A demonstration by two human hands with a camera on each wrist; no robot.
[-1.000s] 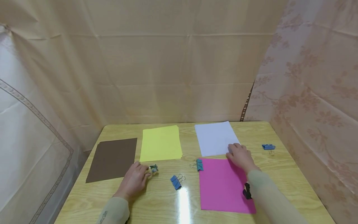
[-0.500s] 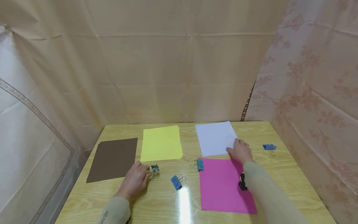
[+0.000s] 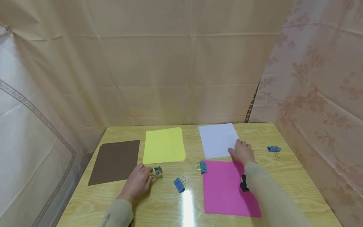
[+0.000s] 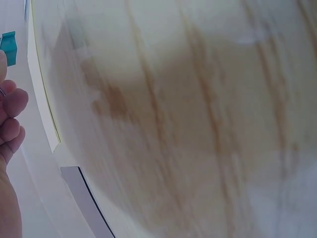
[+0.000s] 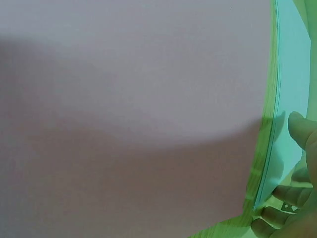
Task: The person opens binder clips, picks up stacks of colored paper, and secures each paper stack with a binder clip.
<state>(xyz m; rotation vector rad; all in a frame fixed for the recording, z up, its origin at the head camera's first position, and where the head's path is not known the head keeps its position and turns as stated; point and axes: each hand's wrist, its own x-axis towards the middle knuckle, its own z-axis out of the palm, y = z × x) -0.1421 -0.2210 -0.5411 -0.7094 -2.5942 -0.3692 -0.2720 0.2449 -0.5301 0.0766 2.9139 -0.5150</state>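
Observation:
Near the brown sheets my left hand (image 3: 137, 182) pinches a green binder clip (image 3: 158, 171) by its wire handle, just above the table. The left wrist view catches that clip (image 4: 8, 48) and the curled fingers (image 4: 16, 102) at its edge. My right hand (image 3: 243, 152) lies at the right front corner of a stack of white paper (image 3: 218, 138), its fingers spread along the side edge. In the right wrist view the thumb (image 5: 301, 128) is over the white sheets (image 5: 293, 74); whether it presses them is unclear. Nearer me lies pink paper (image 3: 224, 189) with a teal binder clip (image 3: 203, 167) on its upper left corner.
Brown paper (image 3: 114, 162) lies at the left and yellow paper (image 3: 164, 145) at the back middle. One blue binder clip (image 3: 179, 185) sits between the hands, another (image 3: 273, 149) near the right edge. Cloth curtains (image 3: 170, 63) surround the wooden table (image 3: 167, 208).
My right hand has shifted slightly back and left along the white stack's right edge, which now sits further left. My left hand stays in place with the green clip.

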